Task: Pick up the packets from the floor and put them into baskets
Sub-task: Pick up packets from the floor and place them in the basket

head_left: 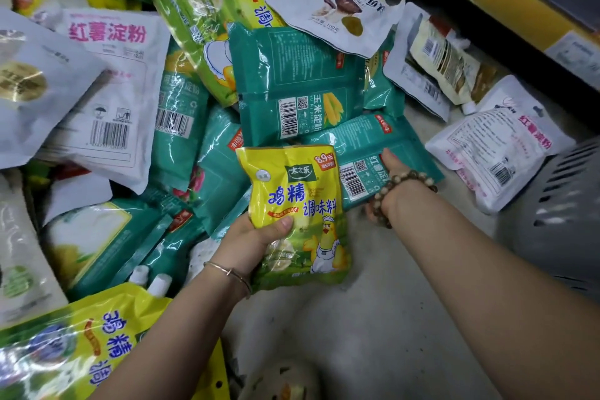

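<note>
Though crinkled, a glossy yellow packet (292, 195) (chicken-printed).

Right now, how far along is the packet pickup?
Done: cannot tell; only the grey basket's wall shows. In hand: the left hand holds a yellow packet; the right hand's grip is on a teal packet lying on the floor. Left: a heap of packets covers the floor.

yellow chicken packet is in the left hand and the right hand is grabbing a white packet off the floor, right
Not quite. The head view shows the right hand gripping a teal packet, not a white one. The rest holds: the yellow chicken packet is in the left hand.
</note>
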Motion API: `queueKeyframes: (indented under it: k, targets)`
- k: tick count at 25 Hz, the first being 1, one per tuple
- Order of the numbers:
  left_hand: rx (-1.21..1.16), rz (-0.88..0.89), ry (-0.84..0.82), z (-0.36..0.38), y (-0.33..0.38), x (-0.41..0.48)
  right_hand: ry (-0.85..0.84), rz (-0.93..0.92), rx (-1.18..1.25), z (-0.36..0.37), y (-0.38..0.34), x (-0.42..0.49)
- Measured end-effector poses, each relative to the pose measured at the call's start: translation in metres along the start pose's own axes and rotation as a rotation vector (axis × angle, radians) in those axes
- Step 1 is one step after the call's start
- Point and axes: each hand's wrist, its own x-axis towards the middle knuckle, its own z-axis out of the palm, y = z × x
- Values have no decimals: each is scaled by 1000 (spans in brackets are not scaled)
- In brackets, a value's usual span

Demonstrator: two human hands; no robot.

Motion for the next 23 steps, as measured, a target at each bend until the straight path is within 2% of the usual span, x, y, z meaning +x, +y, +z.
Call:
queueKeyframes:
  k: [2, 7, 11, 14, 17, 23]
  targets:
    - [-13, -2, 3, -2, 3, 0, -36, -14, 64, 9, -3, 2]
    - [-40, 4, -13, -4, 11, 2, -23, -81, 39, 1, -1, 2]
    - [-86, 48, 30, -1, 13, 10, 34, -241, -159, -37, 2, -13]
    - [-54, 56, 57, 9, 16, 16, 111, -449, -88, -71, 8, -29]
    - [18, 66, 65, 23, 20, 22, 27, -527, -145, -101, 8, -41]
    - [102, 93, 8, 59, 28, 22, 20, -682, -132, -125, -11, -62]
